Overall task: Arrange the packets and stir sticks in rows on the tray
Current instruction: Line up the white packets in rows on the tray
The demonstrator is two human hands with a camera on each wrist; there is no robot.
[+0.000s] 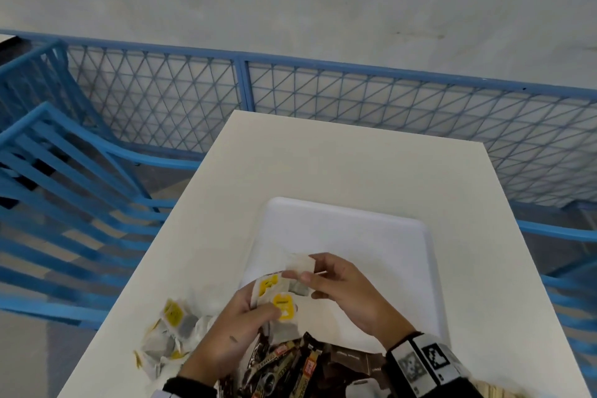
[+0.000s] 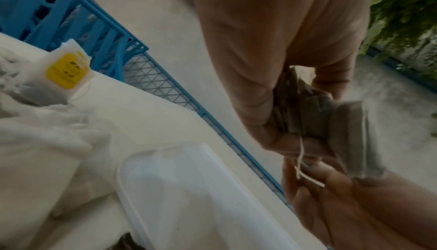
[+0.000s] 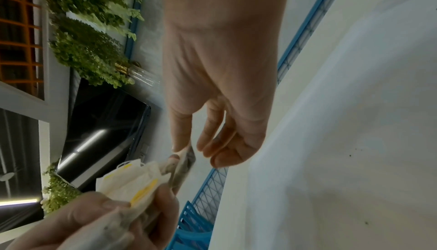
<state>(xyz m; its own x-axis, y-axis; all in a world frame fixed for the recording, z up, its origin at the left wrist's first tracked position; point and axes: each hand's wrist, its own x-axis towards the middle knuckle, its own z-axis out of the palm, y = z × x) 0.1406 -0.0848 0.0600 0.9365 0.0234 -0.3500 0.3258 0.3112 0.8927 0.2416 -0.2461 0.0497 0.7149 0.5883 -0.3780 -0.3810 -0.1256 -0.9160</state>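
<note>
Left hand [image 1: 239,323]: gripped a bunch of tea bags [image 1: 274,292].
Right hand [image 1: 342,287]: pinched one tea bag [image 1: 300,265] above the tray [image 1: 371,236].
Nearby: brown sachets [image 1: 290,365], loose tea bags [image 1: 174,329] on the table [image 1: 323,155].

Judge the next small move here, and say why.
Probably the right hand should pull free the tea bag it pinches and lay it in the white tray, which shows no row yet. The left hand holds the other yellow-tagged tea bags.

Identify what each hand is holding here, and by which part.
Left hand grips a bunch of tea bags by their lower ends; right hand pinches one tea bag by its edge.
</note>
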